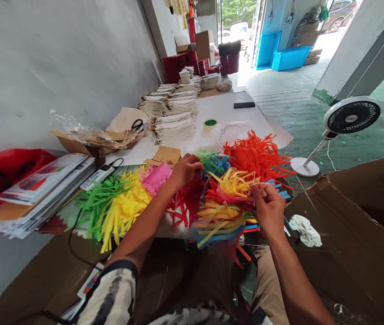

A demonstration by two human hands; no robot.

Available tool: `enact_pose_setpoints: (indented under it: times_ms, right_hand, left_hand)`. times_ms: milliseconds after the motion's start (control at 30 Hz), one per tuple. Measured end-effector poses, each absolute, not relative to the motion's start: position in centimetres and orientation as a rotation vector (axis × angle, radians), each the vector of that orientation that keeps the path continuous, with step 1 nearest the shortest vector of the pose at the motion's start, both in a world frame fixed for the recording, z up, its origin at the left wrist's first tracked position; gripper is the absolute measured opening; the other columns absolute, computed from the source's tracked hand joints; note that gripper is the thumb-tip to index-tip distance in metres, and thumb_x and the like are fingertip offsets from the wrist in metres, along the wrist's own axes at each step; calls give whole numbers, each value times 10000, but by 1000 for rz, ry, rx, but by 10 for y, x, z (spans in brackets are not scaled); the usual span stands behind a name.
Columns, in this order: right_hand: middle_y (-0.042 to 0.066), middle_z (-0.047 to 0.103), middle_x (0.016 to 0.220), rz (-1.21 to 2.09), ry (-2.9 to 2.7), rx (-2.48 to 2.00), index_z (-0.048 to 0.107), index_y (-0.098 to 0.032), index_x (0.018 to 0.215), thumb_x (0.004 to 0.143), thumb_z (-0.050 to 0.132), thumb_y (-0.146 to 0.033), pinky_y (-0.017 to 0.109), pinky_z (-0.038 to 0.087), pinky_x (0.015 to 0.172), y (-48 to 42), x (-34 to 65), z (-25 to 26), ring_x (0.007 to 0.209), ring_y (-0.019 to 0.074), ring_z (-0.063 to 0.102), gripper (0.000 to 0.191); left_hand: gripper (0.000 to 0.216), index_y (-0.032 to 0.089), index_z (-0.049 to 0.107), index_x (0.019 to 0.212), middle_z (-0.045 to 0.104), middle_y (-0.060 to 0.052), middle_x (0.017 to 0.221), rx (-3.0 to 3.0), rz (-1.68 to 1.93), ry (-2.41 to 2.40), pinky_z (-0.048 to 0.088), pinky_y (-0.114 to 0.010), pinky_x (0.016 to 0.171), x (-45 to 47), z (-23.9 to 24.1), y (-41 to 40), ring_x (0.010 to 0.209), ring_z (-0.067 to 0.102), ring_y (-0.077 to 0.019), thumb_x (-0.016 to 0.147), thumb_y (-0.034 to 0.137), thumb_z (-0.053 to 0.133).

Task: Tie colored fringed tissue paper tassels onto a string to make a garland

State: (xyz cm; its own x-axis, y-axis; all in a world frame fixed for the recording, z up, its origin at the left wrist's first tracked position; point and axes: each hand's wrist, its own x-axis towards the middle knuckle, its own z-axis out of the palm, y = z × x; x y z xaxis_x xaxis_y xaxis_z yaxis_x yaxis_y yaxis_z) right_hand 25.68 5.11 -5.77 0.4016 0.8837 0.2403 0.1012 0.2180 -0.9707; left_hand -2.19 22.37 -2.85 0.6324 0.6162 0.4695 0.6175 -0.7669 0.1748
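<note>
Fringed paper tassels in several colours lie across the near end of the table. My left hand (188, 172) is closed, its fingers bent over the dark red tassel (183, 205); what they hold, if anything, is hidden. Beside that hand are a pink tassel (157, 179) and a green and blue bunch (216, 163). My right hand (268, 204) pinches a thin pale string (254, 177) at the right end of the yellow tassel (233, 183). An orange-red tassel (255, 155) lies behind it. Farther left are a yellow tassel (124, 205) and a green tassel (102, 201).
Stacks of white corded pieces (175, 128) line the wall. A tape roll (210, 123), a dark phone-like slab (244, 105) and scissors (137, 125) lie on the table. Printed sheets (43, 194) are piled left. A fan (351, 118) stands right, near brown cardboard (348, 234).
</note>
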Motion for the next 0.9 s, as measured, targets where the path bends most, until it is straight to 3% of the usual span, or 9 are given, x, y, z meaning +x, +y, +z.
enact_pose_setpoints:
  times_ms: [100, 200, 333, 433, 533, 667, 900]
  right_hand:
    - [6, 662, 753, 703, -1051, -1268, 677, -211, 883, 955, 669, -567, 289, 399, 619, 50, 256, -57, 643, 154, 528, 364]
    - [9, 667, 747, 696, -1065, -1281, 675, -212, 876, 954, 662, -580, 288, 375, 589, 49, 256, -55, 618, 151, 506, 376]
    - [8, 663, 740, 692, -1076, -1289, 670, -214, 859, 953, 658, -583, 295, 375, 590, 50, 256, -53, 613, 154, 501, 381]
    - [8, 667, 745, 671, -1082, -1294, 675, -216, 857, 957, 658, -569, 304, 400, 630, 50, 256, -55, 652, 164, 532, 368]
    - [7, 669, 753, 664, -1081, -1290, 681, -218, 863, 960, 661, -558, 308, 410, 649, 50, 256, -57, 680, 168, 549, 354]
    - [2, 664, 748, 669, -1054, -1270, 671, -218, 866, 957, 664, -545, 301, 403, 626, 50, 257, -55, 665, 162, 547, 340]
    - [7, 681, 733, 619, -990, -1284, 663, -209, 861, 936, 673, -530, 292, 426, 623, 54, 255, -46, 645, 155, 569, 330]
  left_hand:
    - [395, 284, 799, 1078, 689, -77, 1150, -2740, -705, -1095, 513, -362, 874, -25, -41, 231, 1081, 589, -248, 911, 23, 553]
    - [310, 287, 803, 1044, 686, -71, 1136, -2713, -734, -1156, 500, -361, 877, -21, -40, 231, 1068, 582, -250, 908, 81, 615]
    - [116, 270, 805, 966, 692, -55, 1048, -2634, -1169, -1253, 484, -356, 901, -22, -18, 229, 989, 596, -223, 860, 233, 776]
    - [137, 218, 777, 981, 680, -60, 1050, -2425, -1535, -1406, 494, -330, 866, -25, 7, 231, 942, 604, -191, 932, 328, 710]
    - [115, 186, 754, 899, 685, -46, 985, -2245, -1782, -1597, 504, -298, 840, -20, 29, 230, 900, 623, -172, 910, 281, 690]
    - [132, 186, 767, 946, 734, -40, 985, -2660, -1576, -1496, 487, -277, 769, 13, 34, 207, 867, 642, -174, 873, 280, 709]
    - [276, 199, 659, 1196, 704, -16, 989, -3405, -1407, -1253, 472, -252, 768, 87, -16, 162, 837, 628, -145, 961, 295, 550]
